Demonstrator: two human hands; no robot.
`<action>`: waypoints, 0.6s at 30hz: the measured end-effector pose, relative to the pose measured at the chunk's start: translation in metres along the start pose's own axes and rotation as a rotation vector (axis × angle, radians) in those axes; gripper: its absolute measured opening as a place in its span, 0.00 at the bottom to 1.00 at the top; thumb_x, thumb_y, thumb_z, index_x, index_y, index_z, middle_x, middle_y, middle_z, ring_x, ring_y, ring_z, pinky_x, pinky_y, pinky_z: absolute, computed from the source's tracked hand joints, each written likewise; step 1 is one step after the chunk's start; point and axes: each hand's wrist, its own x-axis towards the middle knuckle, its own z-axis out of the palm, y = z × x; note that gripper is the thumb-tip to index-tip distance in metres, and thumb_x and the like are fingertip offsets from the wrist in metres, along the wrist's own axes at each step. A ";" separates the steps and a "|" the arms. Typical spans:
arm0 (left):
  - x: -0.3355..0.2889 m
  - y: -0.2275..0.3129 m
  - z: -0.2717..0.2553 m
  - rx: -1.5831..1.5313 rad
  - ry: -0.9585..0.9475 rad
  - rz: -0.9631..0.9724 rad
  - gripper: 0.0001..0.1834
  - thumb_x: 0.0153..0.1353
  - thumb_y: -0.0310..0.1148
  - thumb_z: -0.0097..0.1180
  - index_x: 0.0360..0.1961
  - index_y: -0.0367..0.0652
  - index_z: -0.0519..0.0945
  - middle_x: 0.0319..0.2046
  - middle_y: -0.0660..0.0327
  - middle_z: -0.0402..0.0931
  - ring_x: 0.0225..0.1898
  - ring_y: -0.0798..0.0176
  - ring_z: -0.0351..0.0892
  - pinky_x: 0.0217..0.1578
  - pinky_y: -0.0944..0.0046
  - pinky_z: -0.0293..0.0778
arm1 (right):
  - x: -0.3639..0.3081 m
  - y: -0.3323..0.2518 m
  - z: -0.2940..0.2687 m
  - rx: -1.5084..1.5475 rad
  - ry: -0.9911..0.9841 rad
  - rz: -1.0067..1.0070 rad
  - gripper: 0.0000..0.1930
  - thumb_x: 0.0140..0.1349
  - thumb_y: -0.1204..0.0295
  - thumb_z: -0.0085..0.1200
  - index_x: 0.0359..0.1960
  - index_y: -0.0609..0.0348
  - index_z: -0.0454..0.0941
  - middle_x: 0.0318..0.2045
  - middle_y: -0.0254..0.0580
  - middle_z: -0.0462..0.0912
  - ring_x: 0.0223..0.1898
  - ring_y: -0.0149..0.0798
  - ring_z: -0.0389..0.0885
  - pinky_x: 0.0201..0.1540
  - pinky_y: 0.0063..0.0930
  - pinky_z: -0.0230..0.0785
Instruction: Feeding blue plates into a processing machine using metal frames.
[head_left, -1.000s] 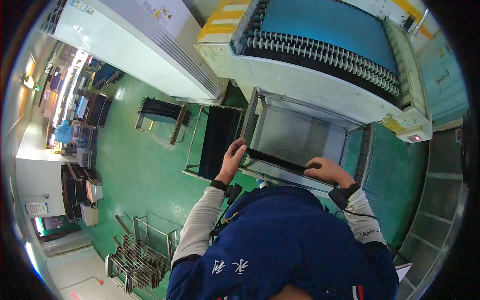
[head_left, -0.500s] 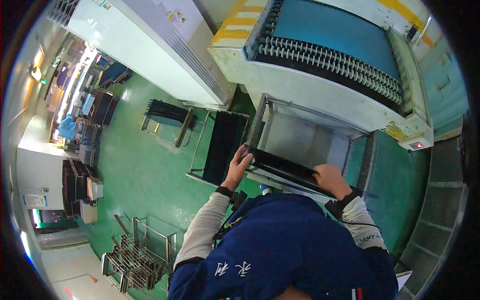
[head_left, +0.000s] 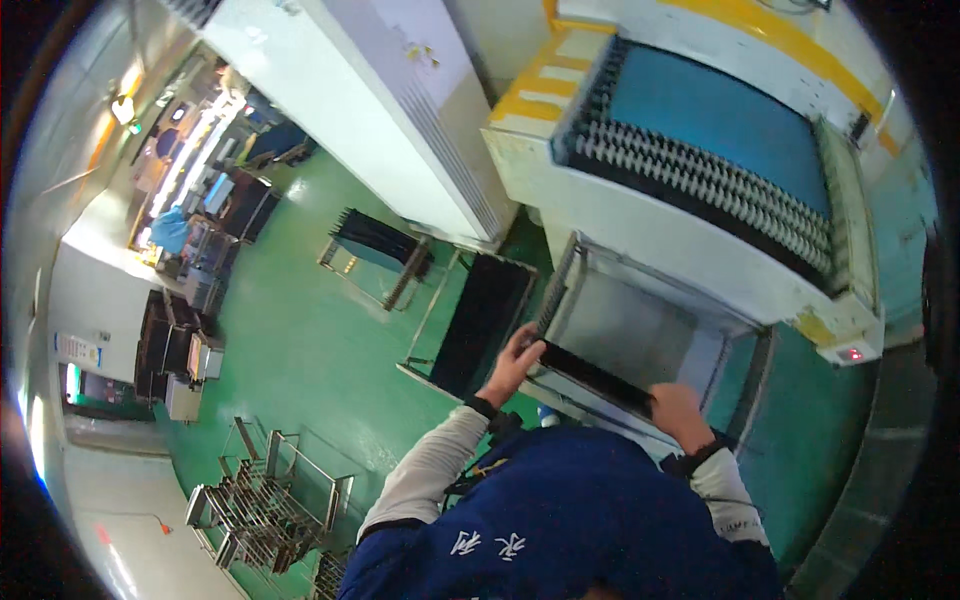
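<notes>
A thin dark panel (head_left: 594, 379), seen nearly edge-on, spans the gap between my two hands. Its left end is in my left hand (head_left: 513, 366), fingers closed around it beside the rack's near left corner. My right hand (head_left: 682, 415) is closed on the panel's right end; part of that end is hidden behind the fingers. Beneath and beyond the panel stands an open metal rack (head_left: 672, 285) with toothed side rails. Whether the panel touches the rack's rails, I cannot tell.
Beyond the rack is a large pale machine (head_left: 620, 205) with rows of rollers (head_left: 700, 190) and a blue sheet (head_left: 720, 125). Left of the rack, a second rack packed with dark panels (head_left: 483, 325) stands on green floor. Empty metal racks (head_left: 270, 505) sit lower left; a white cabinet (head_left: 370, 110) rises behind.
My view has swung, so the machine and racks appear lower and farther right. Both hands keep hold of the panel, which now shows as a narrower dark strip.
</notes>
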 end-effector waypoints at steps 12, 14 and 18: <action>-0.003 0.016 0.004 0.061 -0.035 -0.043 0.35 0.67 0.45 0.58 0.70 0.44 0.62 0.60 0.59 0.70 0.59 0.63 0.70 0.61 0.61 0.65 | 0.013 0.017 0.012 0.053 0.027 -0.003 0.13 0.55 0.61 0.58 0.33 0.57 0.85 0.31 0.56 0.83 0.37 0.60 0.81 0.41 0.51 0.72; 0.002 -0.004 0.000 -0.039 -0.047 -0.021 0.36 0.67 0.46 0.58 0.70 0.44 0.61 0.60 0.60 0.70 0.59 0.64 0.70 0.60 0.61 0.65 | 0.015 0.012 0.007 0.043 -0.008 -0.009 0.13 0.55 0.60 0.58 0.32 0.57 0.85 0.31 0.56 0.83 0.37 0.60 0.81 0.41 0.51 0.72; -0.001 0.009 0.007 0.014 -0.015 -0.005 0.36 0.64 0.48 0.60 0.69 0.46 0.64 0.58 0.57 0.73 0.59 0.62 0.71 0.61 0.61 0.64 | 0.019 0.023 0.016 0.021 -0.024 0.032 0.13 0.50 0.63 0.61 0.34 0.55 0.85 0.32 0.52 0.85 0.39 0.57 0.83 0.45 0.48 0.74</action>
